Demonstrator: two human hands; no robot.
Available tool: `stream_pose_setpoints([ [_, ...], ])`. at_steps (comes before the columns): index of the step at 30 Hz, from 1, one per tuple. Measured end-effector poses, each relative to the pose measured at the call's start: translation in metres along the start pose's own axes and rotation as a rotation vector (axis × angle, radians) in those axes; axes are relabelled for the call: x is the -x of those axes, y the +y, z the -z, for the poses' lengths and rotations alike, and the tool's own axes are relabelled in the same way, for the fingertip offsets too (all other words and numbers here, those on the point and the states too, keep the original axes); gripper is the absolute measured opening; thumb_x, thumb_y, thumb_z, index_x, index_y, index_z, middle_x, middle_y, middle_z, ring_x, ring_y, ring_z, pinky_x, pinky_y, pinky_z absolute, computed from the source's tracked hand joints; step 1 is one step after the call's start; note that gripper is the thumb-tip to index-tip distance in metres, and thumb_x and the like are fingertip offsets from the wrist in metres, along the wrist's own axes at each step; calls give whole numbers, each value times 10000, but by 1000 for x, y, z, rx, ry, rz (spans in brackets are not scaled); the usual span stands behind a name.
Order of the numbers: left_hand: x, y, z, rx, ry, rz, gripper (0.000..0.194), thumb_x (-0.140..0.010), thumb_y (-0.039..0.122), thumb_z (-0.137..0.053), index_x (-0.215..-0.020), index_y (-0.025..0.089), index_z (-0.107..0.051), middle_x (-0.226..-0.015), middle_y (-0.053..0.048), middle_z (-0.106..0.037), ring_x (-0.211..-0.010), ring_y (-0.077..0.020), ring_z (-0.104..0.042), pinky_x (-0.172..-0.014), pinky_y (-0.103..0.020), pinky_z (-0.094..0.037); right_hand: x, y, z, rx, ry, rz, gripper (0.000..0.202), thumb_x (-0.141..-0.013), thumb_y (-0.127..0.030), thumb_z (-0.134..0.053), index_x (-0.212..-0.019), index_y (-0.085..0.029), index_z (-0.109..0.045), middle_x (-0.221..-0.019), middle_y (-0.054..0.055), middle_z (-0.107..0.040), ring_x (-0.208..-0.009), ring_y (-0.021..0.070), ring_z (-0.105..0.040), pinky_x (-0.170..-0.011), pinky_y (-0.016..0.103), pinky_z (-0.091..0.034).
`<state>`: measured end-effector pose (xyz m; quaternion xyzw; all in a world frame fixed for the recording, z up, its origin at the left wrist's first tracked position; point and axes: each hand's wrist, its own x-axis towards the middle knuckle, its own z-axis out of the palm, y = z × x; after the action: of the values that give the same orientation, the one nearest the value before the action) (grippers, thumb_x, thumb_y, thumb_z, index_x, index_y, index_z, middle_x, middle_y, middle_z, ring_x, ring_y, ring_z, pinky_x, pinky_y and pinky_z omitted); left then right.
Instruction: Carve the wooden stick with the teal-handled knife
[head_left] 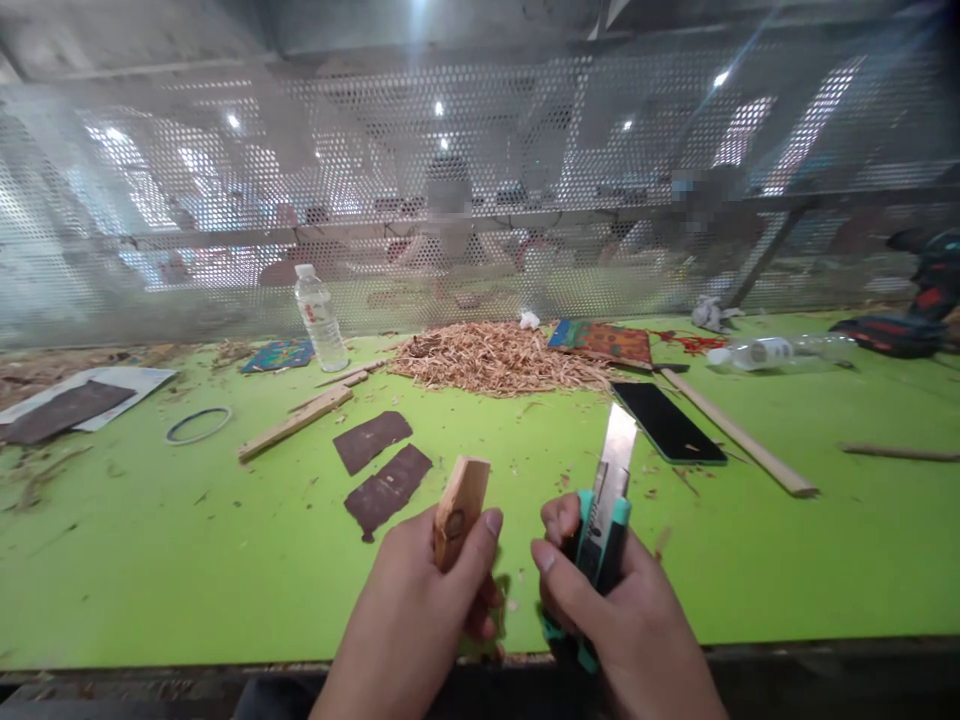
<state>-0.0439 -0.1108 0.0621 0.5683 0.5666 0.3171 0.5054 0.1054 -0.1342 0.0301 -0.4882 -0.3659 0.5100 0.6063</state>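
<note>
My left hand (442, 580) is closed around a small piece of wood (466, 490), its top end sticking up past the thumb; a dark round knot shows on its face. In my right hand (600, 590) is a green and black utility knife (602, 530). Its blade is slid out and points up and away from me. Knife and wood are apart, side by side above the front of the green table (300, 570). Two brown sandpaper pieces (388, 490) lie beyond my left hand, and a dark phone (667, 422) lies beyond the knife.
A heap of wood shavings (495, 360) sits at the back before a perforated metal screen (360, 200). Around it are an upright water bottle (319, 320), a wooden strip (296, 422), a wooden stick (739, 435), a lying bottle (780, 352) and a power drill (919, 300).
</note>
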Motion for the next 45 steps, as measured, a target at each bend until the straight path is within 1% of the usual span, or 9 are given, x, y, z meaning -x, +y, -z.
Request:
stream_pose_setpoints([
  [7, 0, 1, -1, -24, 6, -4, 442, -945, 589, -546, -693, 227, -550, -516, 8, -614, -474, -173, -602, -495, -243, -451, 5, -7, -12, -30, -24, -36, 398, -711, -351, -881, -878, -238, -537, -781, -50, -600, -493, 78, -495, -478, 221, -432],
  [13, 0, 0, -1, 20, -9, 9, 455, -942, 619, -544, -726, 219, -541, -546, 18, -609, -478, -157, -605, -481, -229, -450, 1, -4, -1, -13, -18, 16, 336, -820, -355, -822, -971, -237, -546, -813, 1, -670, -492, 85, -445, -448, 222, -407],
  [16, 0, -3, 0, 120, -40, 20, 422, -921, 596, -602, -753, 214, -533, -572, 37, -595, -458, -131, -578, -460, -213, -440, -7, -1, 4, -256, -152, -90, 294, -839, -291, -803, -951, -238, -537, -831, -32, -621, -474, 42, -395, -415, 163, -344],
  [20, -3, -9, 5, 290, -104, 1, 447, -873, 602, -686, -755, 201, -529, -615, 44, -589, -451, -89, -538, -455, -191, -446, -16, 1, 8, -667, -350, -181, 260, -812, -139, -777, -913, -227, -554, -832, -78, -517, -450, 6, -214, -396, 107, -326],
  [27, -10, -17, 7, 555, -185, 21, 433, -890, 544, -714, -768, 181, -511, -602, 58, -559, -399, -34, -475, -409, -142, -377, -19, 6, 11, -798, -426, -226, 238, -835, -101, -757, -917, -227, -572, -817, -84, -478, -449, 12, -109, -393, 86, -341],
  [32, -9, -17, 8, 648, -193, -27, 327, -903, 462, -718, -941, 197, -528, -601, 111, -442, -410, -11, -359, -400, -122, -266, -20, 1, 13, -626, -404, -192, 286, -815, -192, -817, -944, -236, -566, -864, -64, -493, -481, 11, -230, -401, 102, -326],
  [38, -10, -21, 12, 456, -186, -74, 406, -940, 501, -644, -1184, 199, -527, -623, 95, -439, -473, -60, -390, -449, -170, -302, -27, -37, 14, -95, -352, -144, 353, -788, -321, -866, -959, -241, -567, -912, -47, -565, -490, 9, -371, -446, 159, -326],
  [41, -9, -19, 11, 339, -152, -93, 501, -958, 545, -602, -1307, 201, -498, -608, 95, -426, -505, -87, -389, -480, -191, -322, -33, -56, 12, 224, -413, -42, 382, -850, -485, -797, -1073, -240, -606, -955, 2, -641, -528, 53, -438, -482, 206, -367],
  [45, -7, -9, 15, 189, -118, -102, 686, -963, 614, -557, -1500, 238, -355, -680, 80, -442, -549, -112, -424, -519, -216, -377, -52, -67, 13, 615, -479, 121, 393, -963, -592, -609, -1147, -245, -625, -769, -22, -603, -587, 123, -494, -542, 245, -416],
])
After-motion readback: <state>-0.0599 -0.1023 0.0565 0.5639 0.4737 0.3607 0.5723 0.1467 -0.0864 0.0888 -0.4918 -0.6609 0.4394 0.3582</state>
